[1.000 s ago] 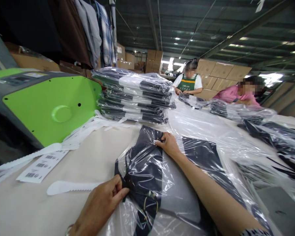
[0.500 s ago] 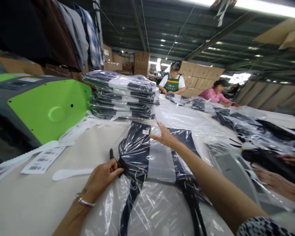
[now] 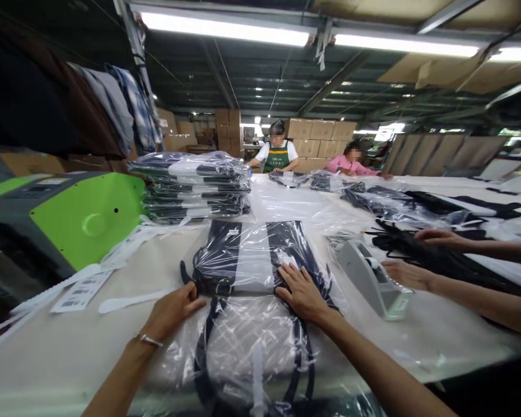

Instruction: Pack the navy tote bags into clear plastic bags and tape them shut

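Note:
A clear plastic bag [image 3: 252,260] holding a dark navy and grey garment with black straps lies on the table in front of me. My left hand [image 3: 173,310] pinches the bag's left edge beside a strap buckle. My right hand [image 3: 301,292] lies flat on the bag's right side, fingers spread. The bag's near end hangs over the table's front edge.
A stack of bagged garments [image 3: 195,185] stands behind, next to a green and grey machine [image 3: 69,217]. White strips and a barcode label sheet [image 3: 80,292] lie at left. A tape dispenser [image 3: 369,278] sits at right, near a co-worker's hands [image 3: 410,272]. Two people work at the far end.
My right hand has drawn back from the bag's far corner and now presses flat on its right side. The view lifted, showing the whole bag. A co-worker's hands came in at right.

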`<move>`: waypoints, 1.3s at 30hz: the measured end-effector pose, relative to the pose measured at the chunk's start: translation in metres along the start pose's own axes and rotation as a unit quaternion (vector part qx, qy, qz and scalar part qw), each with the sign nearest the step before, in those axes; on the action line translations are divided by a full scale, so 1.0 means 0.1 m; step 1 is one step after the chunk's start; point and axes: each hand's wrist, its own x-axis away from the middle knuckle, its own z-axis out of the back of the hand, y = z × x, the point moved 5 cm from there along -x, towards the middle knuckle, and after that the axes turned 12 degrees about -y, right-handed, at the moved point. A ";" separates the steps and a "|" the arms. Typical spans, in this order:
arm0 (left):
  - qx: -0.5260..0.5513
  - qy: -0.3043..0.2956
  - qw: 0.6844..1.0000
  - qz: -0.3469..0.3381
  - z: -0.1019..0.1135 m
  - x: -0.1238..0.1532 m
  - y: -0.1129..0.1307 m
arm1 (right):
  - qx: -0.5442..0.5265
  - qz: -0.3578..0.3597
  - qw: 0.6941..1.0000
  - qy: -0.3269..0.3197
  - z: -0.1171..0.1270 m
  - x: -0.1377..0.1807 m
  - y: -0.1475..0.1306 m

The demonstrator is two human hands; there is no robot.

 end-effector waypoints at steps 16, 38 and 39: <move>-0.024 -0.048 0.997 0.060 -0.46 1.67 -0.23 | 0.040 0.066 0.995 0.059 0.04 0.38 -0.09; 0.364 0.066 0.919 0.136 -0.97 1.98 -0.92 | 0.155 0.162 0.973 0.049 -0.45 0.96 -0.21; 0.367 0.053 0.920 0.129 -0.99 2.02 -0.96 | 0.157 0.170 0.971 0.061 -0.47 0.96 -0.19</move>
